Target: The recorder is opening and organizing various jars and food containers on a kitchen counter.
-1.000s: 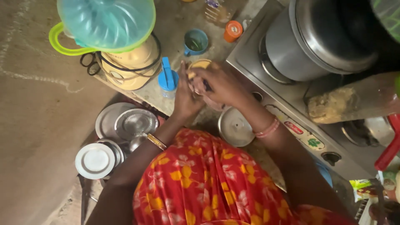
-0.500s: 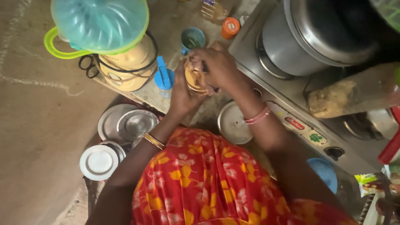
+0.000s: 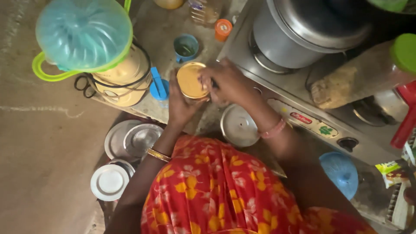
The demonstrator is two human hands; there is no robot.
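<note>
Item: small round container [image 3: 191, 80], contents yellow-orange, possibly a ground spice; the view is too dim to be sure.

Location: it is sitting at the counter edge, between the blender base [image 3: 116, 80] and the steel gas stove [image 3: 303, 108], just below a blue cup [image 3: 186, 47].

Left hand [image 3: 178, 104]: it is cupping the container from below and the side, fingers closed around its wall.

Right hand [image 3: 227, 82]: it is resting over the container's right rim, fingertips pinched together on something small; what they are pinching cannot be told.

Progress: the container is standing open with its contents exposed; no lid is sitting on it.

Nearby: large lidded pot [image 3: 303, 26] on the burner, steel plates [image 3: 130, 141] stacked low at left, orange-capped bottle [image 3: 223, 28].
</note>
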